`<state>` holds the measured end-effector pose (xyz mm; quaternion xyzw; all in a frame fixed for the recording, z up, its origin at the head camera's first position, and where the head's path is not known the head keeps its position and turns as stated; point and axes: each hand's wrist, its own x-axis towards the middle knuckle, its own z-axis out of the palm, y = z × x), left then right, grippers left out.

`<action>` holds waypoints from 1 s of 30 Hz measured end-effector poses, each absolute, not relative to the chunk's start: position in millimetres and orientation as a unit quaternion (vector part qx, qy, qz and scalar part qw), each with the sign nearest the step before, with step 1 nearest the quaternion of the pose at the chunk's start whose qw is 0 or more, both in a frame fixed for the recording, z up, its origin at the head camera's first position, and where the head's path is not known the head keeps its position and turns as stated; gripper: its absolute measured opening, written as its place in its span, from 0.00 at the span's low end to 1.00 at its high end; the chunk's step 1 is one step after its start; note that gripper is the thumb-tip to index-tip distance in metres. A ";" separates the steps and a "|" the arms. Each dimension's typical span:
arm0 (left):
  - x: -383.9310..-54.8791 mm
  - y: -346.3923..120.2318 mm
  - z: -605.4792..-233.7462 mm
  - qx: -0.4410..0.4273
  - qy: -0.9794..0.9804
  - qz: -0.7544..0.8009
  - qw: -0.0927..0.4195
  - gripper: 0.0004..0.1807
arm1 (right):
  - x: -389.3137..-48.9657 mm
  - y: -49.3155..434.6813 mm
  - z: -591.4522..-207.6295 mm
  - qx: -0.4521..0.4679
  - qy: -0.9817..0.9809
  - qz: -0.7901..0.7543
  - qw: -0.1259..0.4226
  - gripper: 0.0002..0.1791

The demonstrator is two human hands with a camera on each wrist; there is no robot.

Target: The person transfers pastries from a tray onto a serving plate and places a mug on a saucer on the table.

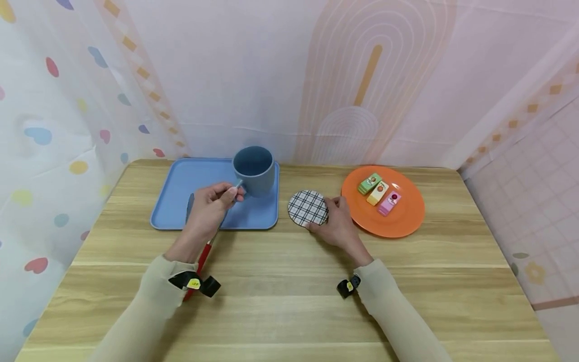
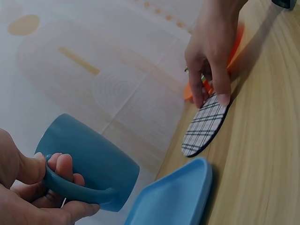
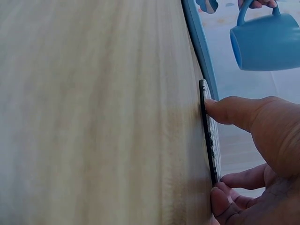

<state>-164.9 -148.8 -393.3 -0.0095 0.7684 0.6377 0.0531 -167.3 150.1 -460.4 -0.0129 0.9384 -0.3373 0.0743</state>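
My left hand [image 1: 205, 208] grips the handle of a blue mug [image 1: 260, 181]. In the left wrist view, the mug [image 2: 101, 154] is held up off the blue tray [image 1: 199, 176], over the tray's right side. To the right of the tray lies a round plaid coaster [image 1: 304, 207], white with dark lines. My right hand [image 1: 339, 223] pinches it between thumb and fingers along its right side. The right wrist view shows the coaster [image 3: 211, 133] edge-on, at or very near the tabletop, with a dark underside.
An orange plate [image 1: 407, 216] carries a green, a yellow and a pink small box [image 1: 390, 203], just right of my right hand. A utensil with a red handle [image 1: 203, 256] lies partly hidden under my left arm, across the tray's front edge. A patterned curtain [image 1: 244, 75] hangs behind the table.
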 end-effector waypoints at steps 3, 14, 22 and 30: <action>-164.3 -144.2 -395.1 -0.005 0.769 0.636 0.057 0.18 | -167.1 149.7 -460.9 -0.015 0.938 -0.338 0.073 0.50; -165.2 -124.9 -401.5 0.005 0.756 0.650 0.070 0.17 | -166.8 150.0 -460.3 -0.012 0.938 -0.338 0.074 0.50; -163.8 -113.4 -403.7 0.014 0.756 0.649 0.082 0.16 | -167.1 150.2 -459.8 -0.017 0.937 -0.340 0.071 0.50; -163.0 -101.8 -405.5 0.022 0.756 0.648 0.086 0.16 | -167.5 150.7 -458.9 -0.022 0.938 -0.338 0.073 0.49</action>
